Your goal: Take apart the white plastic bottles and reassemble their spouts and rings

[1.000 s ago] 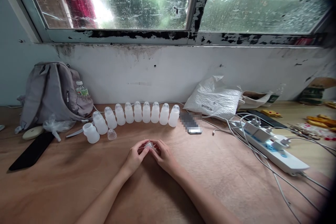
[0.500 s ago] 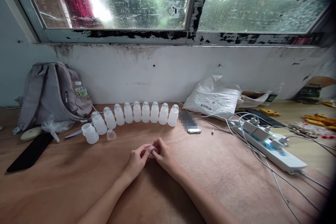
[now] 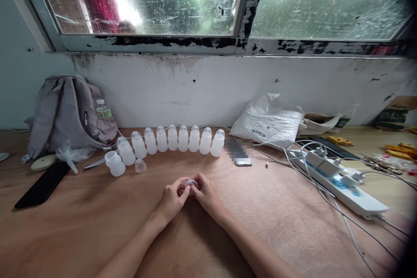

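Observation:
My left hand (image 3: 171, 200) and my right hand (image 3: 206, 194) meet over the middle of the brown table (image 3: 81, 226). Together they pinch a small clear plastic ring-shaped piece (image 3: 190, 183) between the fingertips. Behind them, near the wall, stands a row of several small white translucent bottles with clear caps (image 3: 172, 140). At the left end of the row an uncapped bottle (image 3: 114, 163) stands with a loose clear cap (image 3: 140, 165) beside it.
A grey backpack (image 3: 70, 113) leans at the back left, with a crumpled clear bag (image 3: 72, 154), a black phone (image 3: 42, 184) and a pale round disc (image 3: 43, 162) near it. A white sack (image 3: 269, 122), a power strip (image 3: 339, 183) with cables and a small phone (image 3: 239, 154) lie to the right.
My fingers have turned the small clear piece between them; both hands stay in about the same place. The view has shifted slightly.

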The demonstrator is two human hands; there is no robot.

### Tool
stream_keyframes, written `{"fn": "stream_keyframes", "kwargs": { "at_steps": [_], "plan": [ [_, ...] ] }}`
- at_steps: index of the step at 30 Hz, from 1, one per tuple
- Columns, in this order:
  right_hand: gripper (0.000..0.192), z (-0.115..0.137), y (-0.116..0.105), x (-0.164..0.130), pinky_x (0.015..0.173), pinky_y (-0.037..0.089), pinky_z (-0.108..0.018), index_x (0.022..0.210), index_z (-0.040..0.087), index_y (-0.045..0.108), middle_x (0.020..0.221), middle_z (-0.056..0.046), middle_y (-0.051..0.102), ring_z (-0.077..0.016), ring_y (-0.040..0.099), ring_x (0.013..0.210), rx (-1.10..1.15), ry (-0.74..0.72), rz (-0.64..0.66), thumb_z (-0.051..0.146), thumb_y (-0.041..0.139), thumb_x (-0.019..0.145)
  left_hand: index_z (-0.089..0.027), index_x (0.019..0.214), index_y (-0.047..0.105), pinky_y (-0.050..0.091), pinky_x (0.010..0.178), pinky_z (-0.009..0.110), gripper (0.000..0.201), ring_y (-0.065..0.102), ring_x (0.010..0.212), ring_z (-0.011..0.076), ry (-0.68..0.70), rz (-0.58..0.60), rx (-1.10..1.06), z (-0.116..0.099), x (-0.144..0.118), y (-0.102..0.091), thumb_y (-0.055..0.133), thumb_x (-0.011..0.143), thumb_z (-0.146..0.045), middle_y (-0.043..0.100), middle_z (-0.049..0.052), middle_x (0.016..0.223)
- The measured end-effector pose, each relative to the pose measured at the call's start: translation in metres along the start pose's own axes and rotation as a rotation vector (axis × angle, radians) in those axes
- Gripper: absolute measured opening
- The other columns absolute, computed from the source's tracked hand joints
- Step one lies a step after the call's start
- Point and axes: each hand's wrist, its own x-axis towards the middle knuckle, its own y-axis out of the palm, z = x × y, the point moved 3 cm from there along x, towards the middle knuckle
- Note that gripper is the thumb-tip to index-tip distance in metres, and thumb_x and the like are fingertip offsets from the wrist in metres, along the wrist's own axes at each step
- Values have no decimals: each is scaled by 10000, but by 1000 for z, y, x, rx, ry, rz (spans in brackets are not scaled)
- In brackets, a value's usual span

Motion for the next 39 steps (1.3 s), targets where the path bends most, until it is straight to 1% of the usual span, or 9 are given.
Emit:
{"fn": "stream_keyframes", "kwargs": {
  "at_steps": [6,11,14,19,27,31,34,36,39],
  "plan": [
    [130,5,-1,-1,472,336,-218,614,209,374,548,37,489,-113,443,492,-52,14,-9,213,476,694,-206,1015,550,515,641,234,242,651,726,157,42,2,47,-2,-3,-1,452,809,-288,685,29,886],
    [153,2,2,-1,460,310,-207,599,211,341,536,50,469,-106,430,488,-78,21,4,194,477,668,-208,985,548,517,612,245,216,660,683,166,71,-39,86,-2,-5,-1,443,808,-274,694,23,840],
    [142,0,4,-1,455,299,-200,602,210,342,530,55,462,-102,422,485,-82,18,5,183,467,662,-216,964,553,514,625,244,199,662,712,169,96,-67,97,-3,-7,1,454,795,-252,690,19,872],
    [125,-4,5,1,438,286,-192,610,213,340,506,67,443,-96,406,464,-49,15,2,167,451,643,-216,976,552,502,599,242,211,650,620,158,124,-80,136,-4,-8,3,461,788,-240,696,8,761],
    [103,-4,4,0,443,294,-195,633,216,357,517,63,457,-102,428,472,-47,15,6,158,440,654,-222,997,551,492,606,232,235,649,627,150,137,-82,182,-3,-8,4,464,778,-227,696,5,785],
    [68,-3,5,-1,456,310,-204,667,212,403,543,52,477,-107,444,482,-86,-27,-3,161,445,683,-212,898,558,476,569,227,162,621,563,139,79,-85,143,2,-3,6,481,756,-221,674,-8,665],
    [18,5,4,-3,471,349,-213,713,201,463,562,39,502,-109,467,494,-42,-53,9,200,463,730,-203,848,546,461,522,220,125,597,523,130,0,-98,68,9,3,4,489,740,-231,647,-14,619],
    [99,10,4,-4,474,382,-218,796,192,515,610,19,541,-113,496,514,45,-38,63,274,463,781,-195,862,531,432,454,205,141,564,459,111,-71,-118,-26,14,7,-1,475,748,-256,640,-12,636],
    [263,13,2,-3,482,424,-235,956,192,548,693,-8,566,-115,510,527,150,-10,115,367,383,850,-182,881,495,349,355,182,179,488,356,82,-193,-110,-252,21,11,-9,461,752,-301,608,-21,606]
  ]
}}
